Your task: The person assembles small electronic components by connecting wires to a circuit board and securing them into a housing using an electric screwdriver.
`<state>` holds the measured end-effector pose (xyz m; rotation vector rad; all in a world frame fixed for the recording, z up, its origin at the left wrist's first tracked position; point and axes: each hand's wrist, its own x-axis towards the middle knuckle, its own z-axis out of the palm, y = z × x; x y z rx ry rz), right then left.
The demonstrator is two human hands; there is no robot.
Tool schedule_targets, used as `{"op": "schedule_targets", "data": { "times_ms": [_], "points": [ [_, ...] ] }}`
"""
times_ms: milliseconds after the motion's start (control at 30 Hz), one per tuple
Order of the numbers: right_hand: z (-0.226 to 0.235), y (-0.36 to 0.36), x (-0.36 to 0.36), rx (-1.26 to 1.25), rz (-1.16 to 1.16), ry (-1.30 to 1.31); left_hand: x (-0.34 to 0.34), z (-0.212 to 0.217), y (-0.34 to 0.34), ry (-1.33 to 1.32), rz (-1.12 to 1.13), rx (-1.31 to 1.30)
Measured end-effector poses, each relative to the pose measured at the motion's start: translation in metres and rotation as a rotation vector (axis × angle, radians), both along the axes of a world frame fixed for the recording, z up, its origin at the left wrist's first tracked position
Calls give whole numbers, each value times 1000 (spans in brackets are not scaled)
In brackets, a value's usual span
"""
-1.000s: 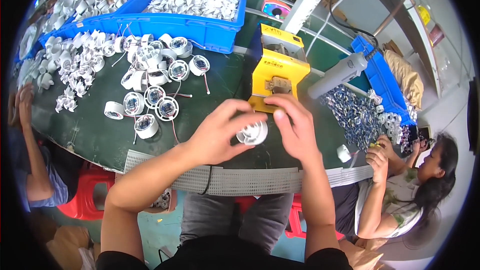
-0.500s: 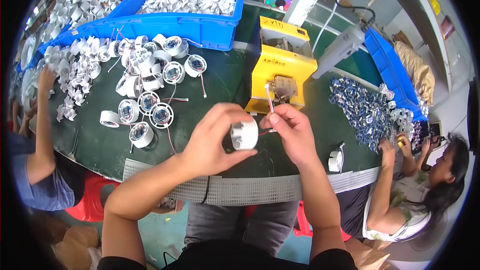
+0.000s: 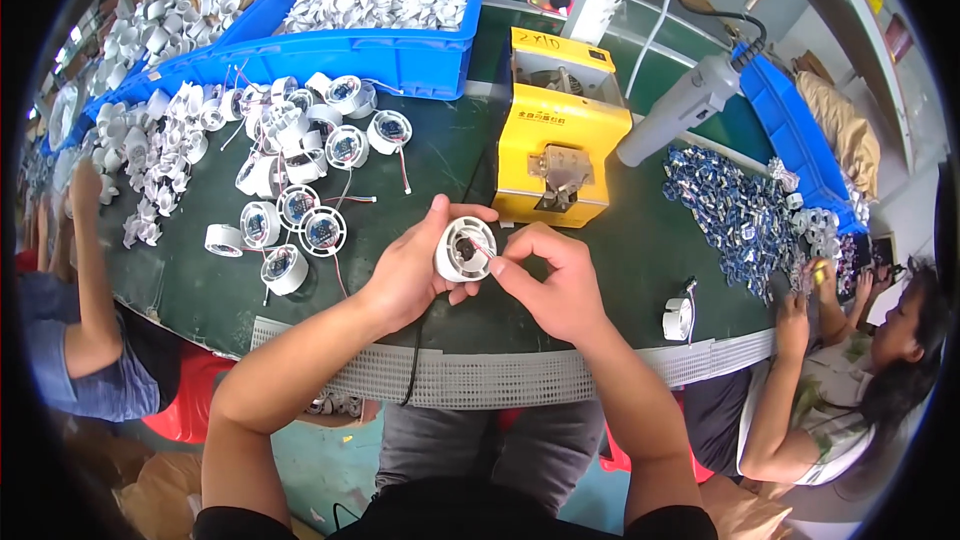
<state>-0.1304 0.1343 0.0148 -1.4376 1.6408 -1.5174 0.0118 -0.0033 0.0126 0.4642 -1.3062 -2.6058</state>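
Observation:
My left hand (image 3: 412, 265) is wrapped round a round white plastic housing (image 3: 447, 258), its hollow side turned up toward me. A dark part and thin wires show inside it. The thumb and forefinger of my right hand (image 3: 553, 278) pinch a thin wire lead (image 3: 486, 252) at the housing's right rim; its far end is hidden by the fingers. To the left lies a group of similar white housings (image 3: 347, 146) with blue circuit boards and loose wire leads. Just beyond my hands stands a yellow machine (image 3: 550, 155) with a metal head on its front.
A blue bin (image 3: 440, 65) full of small white parts stands at the far left. On the right are a grey handheld tool (image 3: 680, 110), a heap of blue circuit boards (image 3: 735, 215) and a lone white housing (image 3: 677, 319). Co-workers sit at both sides; grey mesh (image 3: 480, 380) lines the table's near edge.
The housing has turned from its side to show its hollow face. My right hand has moved left and down, bringing the wire lead from upright in the air to the housing's rim.

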Motion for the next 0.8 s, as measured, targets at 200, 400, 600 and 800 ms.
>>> {"op": "schedule_targets", "data": {
  "times_ms": [200, 400, 600, 800],
  "points": [
    [5, -4, 7, -84, -14, 189, -3, -10, 4, 35, 6, -160],
    [0, -3, 8, 36, -194, -38, -8, -16, 6, 92, 85, -213],
    [10, -1, 1, -221, -311, 493, -1, -3, -1, 87, 217, -169],
    [19, 0, 4, -216, -337, 409, -2, 0, 1, 132, 225, -160]
  ]
}}
